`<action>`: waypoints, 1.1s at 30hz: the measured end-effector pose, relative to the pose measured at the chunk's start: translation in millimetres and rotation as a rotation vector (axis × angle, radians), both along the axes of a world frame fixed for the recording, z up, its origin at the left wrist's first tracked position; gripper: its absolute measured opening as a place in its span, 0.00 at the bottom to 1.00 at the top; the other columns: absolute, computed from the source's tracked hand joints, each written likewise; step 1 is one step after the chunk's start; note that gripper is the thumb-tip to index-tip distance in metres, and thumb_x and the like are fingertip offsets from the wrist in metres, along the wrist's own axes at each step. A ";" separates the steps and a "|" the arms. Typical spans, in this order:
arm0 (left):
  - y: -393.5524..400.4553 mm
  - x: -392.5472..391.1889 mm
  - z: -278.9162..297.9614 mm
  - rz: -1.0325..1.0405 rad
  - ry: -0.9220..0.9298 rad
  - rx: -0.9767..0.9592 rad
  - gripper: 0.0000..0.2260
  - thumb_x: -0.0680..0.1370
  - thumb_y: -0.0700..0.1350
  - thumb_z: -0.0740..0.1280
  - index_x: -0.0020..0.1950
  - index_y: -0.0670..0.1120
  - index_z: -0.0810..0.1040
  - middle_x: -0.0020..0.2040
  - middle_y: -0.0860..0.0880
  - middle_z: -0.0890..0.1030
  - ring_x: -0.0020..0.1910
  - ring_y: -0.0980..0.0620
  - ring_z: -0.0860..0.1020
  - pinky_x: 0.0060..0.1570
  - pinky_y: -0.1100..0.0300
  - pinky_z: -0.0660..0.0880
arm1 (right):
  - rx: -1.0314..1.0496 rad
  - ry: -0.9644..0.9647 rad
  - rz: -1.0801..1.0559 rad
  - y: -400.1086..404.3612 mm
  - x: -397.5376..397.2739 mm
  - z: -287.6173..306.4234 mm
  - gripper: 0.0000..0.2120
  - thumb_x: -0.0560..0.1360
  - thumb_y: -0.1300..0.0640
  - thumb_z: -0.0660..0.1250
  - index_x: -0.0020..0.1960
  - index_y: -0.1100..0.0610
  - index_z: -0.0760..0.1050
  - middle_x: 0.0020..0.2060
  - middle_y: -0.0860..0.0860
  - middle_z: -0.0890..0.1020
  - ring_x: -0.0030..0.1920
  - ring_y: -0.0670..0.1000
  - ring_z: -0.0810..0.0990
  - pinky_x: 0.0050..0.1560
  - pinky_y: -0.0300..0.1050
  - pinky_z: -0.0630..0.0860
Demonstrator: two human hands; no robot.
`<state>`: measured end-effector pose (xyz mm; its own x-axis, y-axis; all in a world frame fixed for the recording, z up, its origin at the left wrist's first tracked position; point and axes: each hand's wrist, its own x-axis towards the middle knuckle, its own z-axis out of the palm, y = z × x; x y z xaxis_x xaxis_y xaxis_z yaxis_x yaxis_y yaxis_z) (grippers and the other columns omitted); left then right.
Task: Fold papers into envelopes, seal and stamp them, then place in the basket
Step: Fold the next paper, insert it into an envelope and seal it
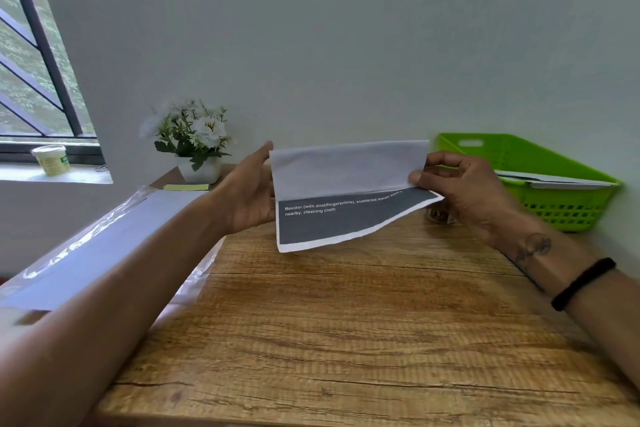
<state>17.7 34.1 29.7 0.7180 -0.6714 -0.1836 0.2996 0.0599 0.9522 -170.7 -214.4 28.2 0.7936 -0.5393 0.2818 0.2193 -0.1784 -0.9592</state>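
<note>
Fingers of both hands pinched the paper [349, 184] | left hand [247, 192], right hand [460, 189] at its short ends | long axis ran left-right above the table [346, 322]

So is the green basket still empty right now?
No, the green basket at the right already holds flat white paper pieces lying across it.

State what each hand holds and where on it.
Both hold one partly folded paper: left hand grips its left edge, right hand pinches its right edge at the fold.
</note>
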 end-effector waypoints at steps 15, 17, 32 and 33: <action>4.1 1.9 -5.7 -0.289 -0.510 0.377 0.21 0.74 0.54 0.76 0.61 0.41 0.85 0.53 0.46 0.87 0.48 0.49 0.82 0.46 0.59 0.78 | 0.025 -0.003 0.077 6.7 2.8 0.2 0.16 0.78 0.72 0.57 0.48 0.67 0.85 0.51 0.59 0.88 0.57 0.59 0.86 0.53 0.49 0.84; 2.8 1.2 -5.0 -0.215 -0.610 0.344 0.17 0.76 0.54 0.76 0.56 0.43 0.86 0.51 0.47 0.88 0.48 0.50 0.83 0.45 0.60 0.78 | -0.024 0.015 0.053 8.7 0.4 2.2 0.17 0.79 0.68 0.57 0.51 0.65 0.85 0.51 0.57 0.88 0.55 0.58 0.87 0.56 0.54 0.82; -20.1 -33.6 -13.8 0.143 -1.919 0.147 0.11 0.83 0.53 0.69 0.55 0.47 0.86 0.48 0.52 0.86 0.49 0.50 0.79 0.49 0.49 0.76 | -1.173 -0.207 -0.223 35.4 3.0 -21.0 0.06 0.78 0.59 0.74 0.54 0.58 0.85 0.47 0.51 0.88 0.48 0.52 0.85 0.51 0.55 0.82; -20.4 -33.7 -15.6 0.163 -1.952 0.163 0.11 0.83 0.54 0.69 0.55 0.48 0.86 0.48 0.52 0.86 0.50 0.50 0.79 0.52 0.48 0.75 | -1.192 -0.202 -0.208 36.8 3.0 -21.0 0.06 0.78 0.59 0.74 0.54 0.57 0.85 0.47 0.51 0.88 0.47 0.52 0.85 0.51 0.55 0.82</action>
